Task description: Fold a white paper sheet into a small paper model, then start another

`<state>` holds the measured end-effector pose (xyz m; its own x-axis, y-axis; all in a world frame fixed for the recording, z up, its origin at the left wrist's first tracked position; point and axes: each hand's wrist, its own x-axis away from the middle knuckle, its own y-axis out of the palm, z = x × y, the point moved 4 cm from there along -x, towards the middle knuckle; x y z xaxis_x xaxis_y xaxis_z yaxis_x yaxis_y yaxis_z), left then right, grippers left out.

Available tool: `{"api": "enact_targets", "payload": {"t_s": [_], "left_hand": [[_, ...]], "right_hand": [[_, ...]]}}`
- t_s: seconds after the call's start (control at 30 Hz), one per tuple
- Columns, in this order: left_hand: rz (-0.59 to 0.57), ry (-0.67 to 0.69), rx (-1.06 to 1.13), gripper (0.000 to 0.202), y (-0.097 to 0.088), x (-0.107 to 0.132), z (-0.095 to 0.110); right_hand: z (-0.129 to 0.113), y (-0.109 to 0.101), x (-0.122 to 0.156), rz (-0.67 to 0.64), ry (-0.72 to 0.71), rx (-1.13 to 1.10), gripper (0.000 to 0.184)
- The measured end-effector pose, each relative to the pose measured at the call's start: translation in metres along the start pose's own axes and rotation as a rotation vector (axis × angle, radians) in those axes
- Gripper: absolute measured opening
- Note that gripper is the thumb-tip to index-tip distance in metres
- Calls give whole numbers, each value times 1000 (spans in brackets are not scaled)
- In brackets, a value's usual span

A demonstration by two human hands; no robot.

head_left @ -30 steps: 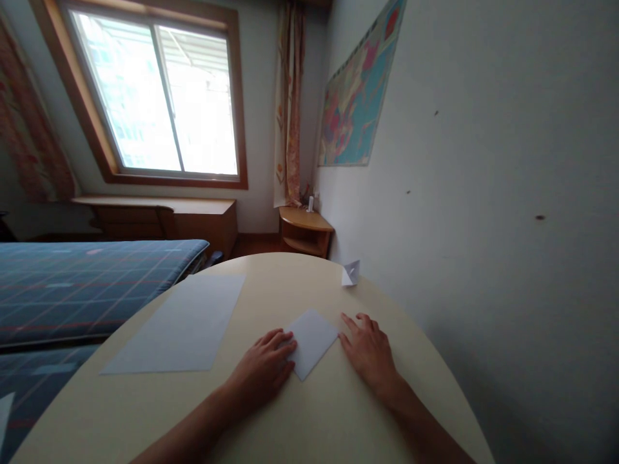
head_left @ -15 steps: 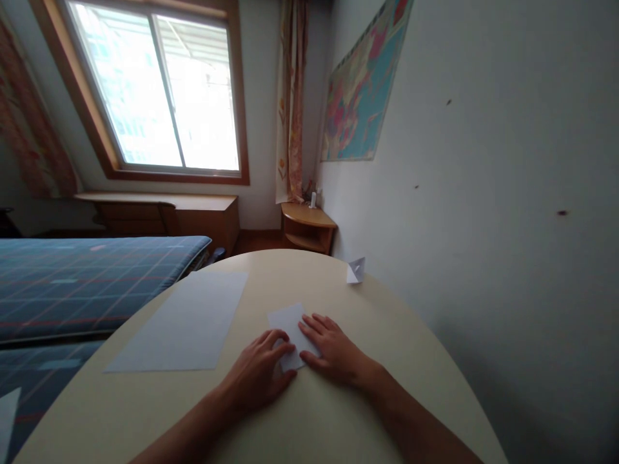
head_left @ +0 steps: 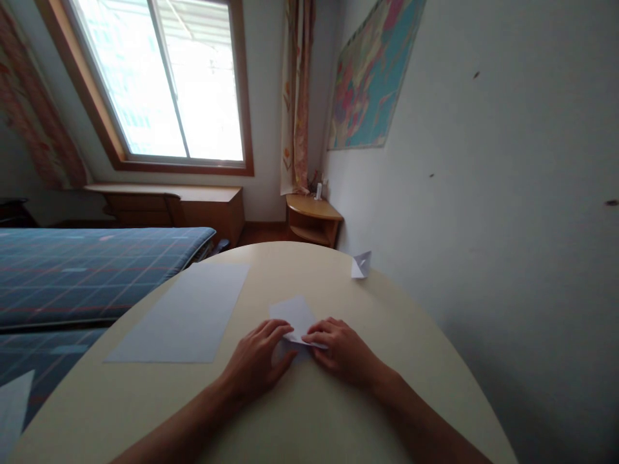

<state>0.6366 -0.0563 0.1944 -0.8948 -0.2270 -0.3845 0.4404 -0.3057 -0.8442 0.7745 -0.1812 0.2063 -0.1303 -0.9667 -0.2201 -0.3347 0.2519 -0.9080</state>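
Between my hands, on the round cream table (head_left: 338, 412), is a small folded piece of white paper (head_left: 294, 314). Its near part is raised into a crease, while the far corner points away from me. My left hand (head_left: 261, 354) is at the paper's left side, fingertips curled over the lifted edge and thumb below it. My right hand (head_left: 343, 348) pinches the right end of that edge between fingers and thumb. Part of the paper is hidden behind the fingers.
A large white sheet (head_left: 184, 316) lies flat on the table to the left. A small folded paper shape (head_left: 361, 265) stands near the far right edge, by the wall. At the left is a blue checked mattress (head_left: 97, 270), with another white sheet (head_left: 14, 412) at the lower left.
The near part of the small paper has been lifted off the table along a fold. My right hand has gone from lying flat on it to gripping its edge. The view has shifted slightly.
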Motion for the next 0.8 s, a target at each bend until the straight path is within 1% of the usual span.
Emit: {"api": "enact_targets", "payload": {"t_s": [0.1, 0.17, 0.2, 0.27, 0.37, 0.43, 0.53, 0.67, 0.8], "left_hand": [[56, -26, -4, 44, 0, 0, -4], [83, -26, 1, 48, 0, 1, -5], [89, -21, 3, 47, 0, 1, -6], [89, -8, -3, 43, -1, 1, -7], [65, -10, -18, 39, -1, 1, -9], [42, -28, -15, 36, 1, 1, -12], [7, -30, -6, 31, 7, 1, -15], [15, -11, 14, 26, 11, 2, -18], [14, -5, 39, 23, 10, 2, -17]], "right_hand": [[5, -2, 0, 35, 103, -59, 28], [9, -3, 0, 48, 172, -100, 31], [9, -3, 1, 47, 183, -115, 32], [8, -3, 2, 35, 155, -111, 30], [7, -2, 4, 19, 95, -33, 28], [6, 0, 5, 15, 83, 12, 29], [7, 4, 5, 31, 104, 22, 24], [4, 7, 2, 77, 137, 6, 20], [2, 8, 1, 120, 158, -6, 16]]}}
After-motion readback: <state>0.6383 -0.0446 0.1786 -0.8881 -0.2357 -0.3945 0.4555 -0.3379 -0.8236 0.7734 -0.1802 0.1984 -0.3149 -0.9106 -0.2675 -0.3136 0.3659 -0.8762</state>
